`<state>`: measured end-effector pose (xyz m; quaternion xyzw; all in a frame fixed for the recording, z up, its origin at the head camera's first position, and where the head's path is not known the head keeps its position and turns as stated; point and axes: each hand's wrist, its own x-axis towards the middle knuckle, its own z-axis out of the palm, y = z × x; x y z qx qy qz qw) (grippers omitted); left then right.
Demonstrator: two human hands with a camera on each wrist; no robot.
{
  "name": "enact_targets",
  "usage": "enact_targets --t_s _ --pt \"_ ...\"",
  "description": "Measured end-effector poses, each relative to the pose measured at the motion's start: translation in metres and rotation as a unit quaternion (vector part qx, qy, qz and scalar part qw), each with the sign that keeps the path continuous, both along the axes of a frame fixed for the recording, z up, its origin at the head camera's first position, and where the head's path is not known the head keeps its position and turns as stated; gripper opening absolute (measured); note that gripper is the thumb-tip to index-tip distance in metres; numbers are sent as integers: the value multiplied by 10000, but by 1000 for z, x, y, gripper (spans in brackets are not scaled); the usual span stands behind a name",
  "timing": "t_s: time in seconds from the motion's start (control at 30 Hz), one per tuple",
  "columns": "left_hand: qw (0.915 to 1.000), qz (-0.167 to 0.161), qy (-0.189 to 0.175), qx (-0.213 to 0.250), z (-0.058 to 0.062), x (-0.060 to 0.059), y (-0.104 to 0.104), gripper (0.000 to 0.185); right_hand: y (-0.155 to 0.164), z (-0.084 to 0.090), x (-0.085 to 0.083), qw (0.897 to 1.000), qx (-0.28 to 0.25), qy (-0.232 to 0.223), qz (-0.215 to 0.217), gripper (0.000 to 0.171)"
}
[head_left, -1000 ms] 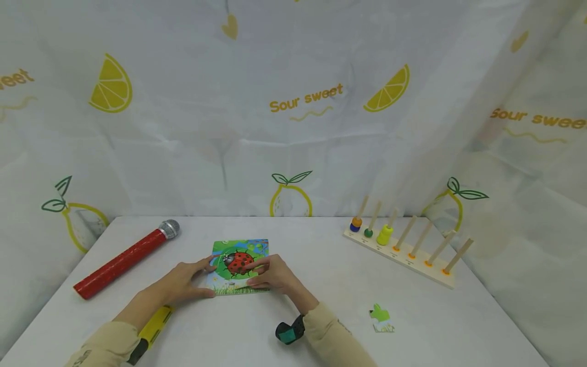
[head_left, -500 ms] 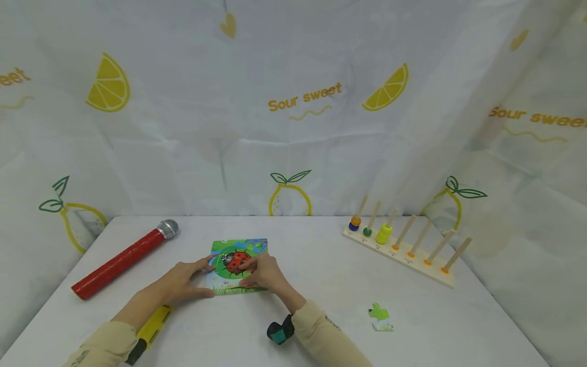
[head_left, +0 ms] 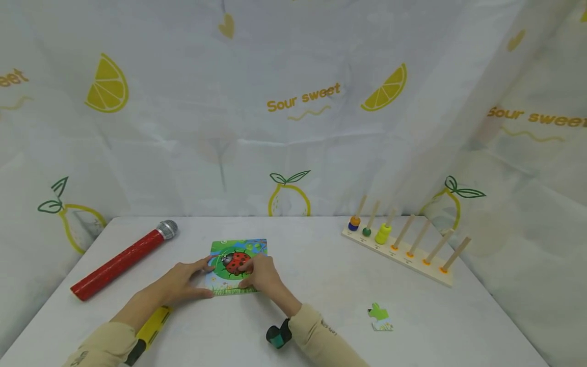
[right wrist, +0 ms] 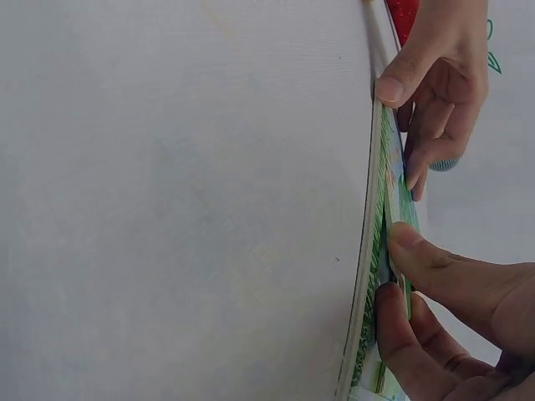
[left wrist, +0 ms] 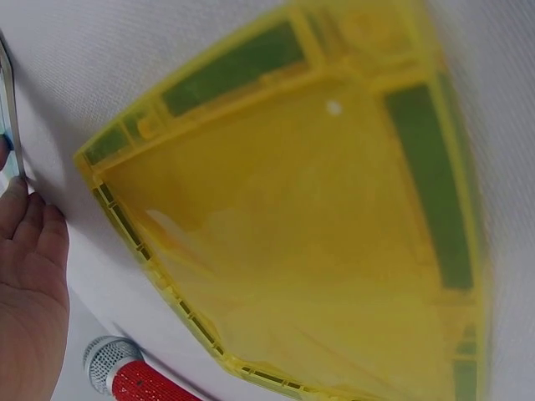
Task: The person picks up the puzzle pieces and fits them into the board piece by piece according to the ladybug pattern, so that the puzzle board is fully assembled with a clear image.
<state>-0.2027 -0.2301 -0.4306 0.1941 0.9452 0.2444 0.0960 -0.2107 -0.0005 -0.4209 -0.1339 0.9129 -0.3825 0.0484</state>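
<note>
Far left of the head view: a red toy microphone [head_left: 120,260] lies diagonally on the white table [head_left: 321,265], its silver head toward the upper right, well apart from both hands.

Lower left of centre: the left hand [head_left: 183,281] rests on the table at the left edge of the ladybird puzzle board [head_left: 236,265]. Its thumb presses the near left corner and its fingertips touch the left border; the fingers lie nearly straight, bracing the board rather than closing round it. The right wrist view confirms a thumb [right wrist: 393,88] set against the board's edge. The left wrist view is mostly blocked by a yellow plastic housing [left wrist: 292,209].

Centre: the board lies flat, just below mid-frame. The right hand [head_left: 262,272] sits on its right half. In the right wrist view its thumb and fingers [right wrist: 435,276] pinch a thin puzzle piece [right wrist: 399,242] that stands slightly proud of the board.

Change noted: against the frames of one second and half a second ago, the right hand has shifted a little leftward over the board, and its wrist with the green band has followed. The left hand and board are unmoved. Judgement: the piece is being worked at its seat, not carried away.

Lower right: one loose green piece [head_left: 379,317] lies alone. Upper right: a wooden peg rack [head_left: 403,247] with a few coloured rings on its leftmost pegs.
</note>
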Motion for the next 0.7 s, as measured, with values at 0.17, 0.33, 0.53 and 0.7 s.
enact_targets --t_s 0.17,0.33,0.53,0.7 --pt "10000 -34 89 -22 -1 0 -1 84 -2 2 3 9995 272 22 -149 32" --pt "9999 -35 124 -40 -1 0 0 84 -3 3 5 9986 471 37 -258 32" --pt "9999 -7 101 -38 -1 0 0 84 -3 3 6 9984 479 44 -305 33" --pt "10000 24 53 -37 -2 1 0 86 -4 4 7 9974 664 54 -277 34"
